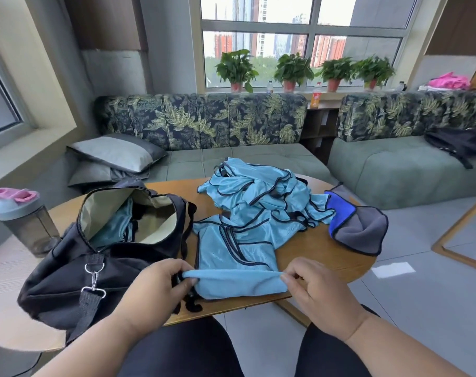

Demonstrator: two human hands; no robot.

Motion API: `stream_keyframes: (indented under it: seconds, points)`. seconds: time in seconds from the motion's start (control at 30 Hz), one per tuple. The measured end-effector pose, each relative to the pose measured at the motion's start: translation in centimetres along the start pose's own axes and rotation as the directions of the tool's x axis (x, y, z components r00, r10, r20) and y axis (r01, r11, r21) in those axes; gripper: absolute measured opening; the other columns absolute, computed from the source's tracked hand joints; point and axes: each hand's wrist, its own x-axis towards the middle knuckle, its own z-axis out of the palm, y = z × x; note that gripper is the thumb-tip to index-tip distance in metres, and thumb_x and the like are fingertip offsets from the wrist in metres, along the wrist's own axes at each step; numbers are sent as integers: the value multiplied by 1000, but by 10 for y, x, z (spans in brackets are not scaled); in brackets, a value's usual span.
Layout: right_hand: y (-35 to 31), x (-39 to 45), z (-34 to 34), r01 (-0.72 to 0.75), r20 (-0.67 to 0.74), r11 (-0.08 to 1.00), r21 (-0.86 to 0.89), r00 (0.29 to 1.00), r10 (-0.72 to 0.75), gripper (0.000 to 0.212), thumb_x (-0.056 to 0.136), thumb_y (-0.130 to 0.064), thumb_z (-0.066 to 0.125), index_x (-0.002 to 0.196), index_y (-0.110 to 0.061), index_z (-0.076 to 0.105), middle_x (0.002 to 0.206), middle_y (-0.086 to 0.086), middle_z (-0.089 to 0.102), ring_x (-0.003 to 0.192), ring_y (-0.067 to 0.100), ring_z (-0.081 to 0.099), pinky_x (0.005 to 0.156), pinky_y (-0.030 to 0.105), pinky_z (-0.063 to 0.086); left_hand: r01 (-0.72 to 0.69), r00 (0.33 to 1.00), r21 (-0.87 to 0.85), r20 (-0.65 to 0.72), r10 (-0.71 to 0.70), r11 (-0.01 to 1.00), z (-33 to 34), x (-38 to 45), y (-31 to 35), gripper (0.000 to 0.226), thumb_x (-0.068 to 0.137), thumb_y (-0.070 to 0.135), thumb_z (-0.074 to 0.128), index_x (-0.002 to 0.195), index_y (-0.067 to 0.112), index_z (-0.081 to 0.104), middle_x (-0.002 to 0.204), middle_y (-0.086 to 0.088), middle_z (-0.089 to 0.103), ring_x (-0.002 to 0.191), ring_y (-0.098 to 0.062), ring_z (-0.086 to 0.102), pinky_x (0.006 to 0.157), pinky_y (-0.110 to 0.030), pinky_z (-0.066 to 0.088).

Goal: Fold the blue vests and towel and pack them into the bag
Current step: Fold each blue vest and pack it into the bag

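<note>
- At the near edge of the table (307,251), we hold one vest (236,257) by its lifted near hem: the left hand (160,289) pinches the left corner between thumb and curled fingers, and the right hand (313,287) pinches the right corner the same way, the cloth pulled into a soft roll between them.
- The vest reads to us as thin, shiny mesh, very light and limp; we judge it will slide on itself and sag wherever it is not supported, so the corners and the dark-bound edges look the best places to hold.
- More vests lie in a tangled pile (261,194) behind it, mid-table, overlapping the one in hand; we cannot count them or tell where one ends and the next begins.
- The towel (359,227), blue on one face and grey on the other, sits crumpled at the table's right edge, just beside the pile. It looks thicker and plusher, likely to keep a fold better than the mesh.
- The bag (100,257), black and soft-sided, stands unzipped at left, touching the vest's left side. Blue cloth shows inside the opening, apparently vests already packed, though how many or how neatly we cannot make out.
- Something small and black lies under the left fingers at the table edge, probably a strap end; too dark to identify.
- A shaker bottle (21,221) stands beyond the bag, far left.
</note>
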Motion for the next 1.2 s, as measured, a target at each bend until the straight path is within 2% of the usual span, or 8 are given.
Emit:
stream_keyframes:
  seconds: [0.13, 0.4, 0.5, 0.6, 0.67, 0.83, 1.03, 1.2]
  points:
    - [15, 23, -1, -19, -49, 1000, -20, 999, 18, 30, 102, -48, 48, 78, -31, 50, 73, -15, 51, 72, 9, 53, 62, 21, 40, 44, 999, -39, -22, -45, 998, 0, 36, 10, 11, 97, 31, 73, 88, 38, 72, 74, 10, 73, 57, -15, 65, 56, -36, 57]
    - [47, 109, 7, -191, -28, 981, -27, 981, 190, 28, 105, -43, 53, 80, -31, 49, 71, -9, 54, 70, 10, 53, 61, 30, 41, 87, 986, 176, -158, -59, 980, 12, 128, 12, 8, 96, 35, 70, 89, 34, 67, 71, 11, 68, 63, -7, 62, 55, -29, 47]
    - [67, 144, 26, -367, 46, 930, 29, 930, 365, 33, 106, -46, 51, 79, -27, 50, 69, -6, 54, 64, 10, 51, 64, 38, 43, 128, 985, 342, -154, -79, 931, 27, 165, 0, 11, 95, 34, 68, 106, 31, 67, 96, 6, 71, 92, -22, 68, 71, -37, 55]
    - [88, 151, 49, -550, 209, 835, 0, 817, 538, 29, 103, -56, 51, 90, -30, 56, 81, -5, 63, 73, 16, 60, 67, 40, 49, 160, 987, 424, -75, -142, 891, 43, 177, -10, 59, 97, 40, 70, 149, 22, 49, 142, -4, 57, 130, -30, 55, 102, -43, 50]
    - [93, 137, 63, -636, 226, 771, 21, 755, 616, 29, 99, -59, 54, 94, -30, 57, 83, -2, 64, 70, 17, 60, 61, 34, 44, 123, 991, 405, -102, -89, 906, 52, 170, -12, 63, 100, 43, 66, 155, 22, 44, 148, -2, 53, 137, -27, 47, 109, -40, 45]
    - [83, 102, 74, -717, 153, 694, 59, 694, 704, 54, 93, -64, 60, 66, -21, 44, 58, -7, 48, 55, 15, 46, 54, 33, 35, -99, 989, 391, -66, 136, 915, 83, 121, -21, 56, 95, 50, 68, 144, 23, 62, 144, -1, 59, 138, -25, 48, 118, -38, 39]
    - [74, 105, 75, -767, 316, 640, 35, 616, 721, 61, 82, -64, 73, 55, -25, 36, 51, -8, 40, 53, 15, 43, 56, 34, 33, 54, 993, 344, 76, -85, 938, 108, 86, -48, 65, 107, 58, 37, 166, 40, 17, 175, 7, -3, 161, -20, -7, 130, -34, 2]
    - [65, 103, 76, -816, 435, 548, 184, 568, 699, 39, 81, -40, 81, 67, -18, 52, 71, 2, 58, 65, 20, 57, 62, 31, 39, 67, 992, 299, 80, -95, 952, 105, 83, -47, 68, 107, 57, 37, 167, 36, 12, 175, 10, -6, 161, -17, -9, 130, -33, -1]
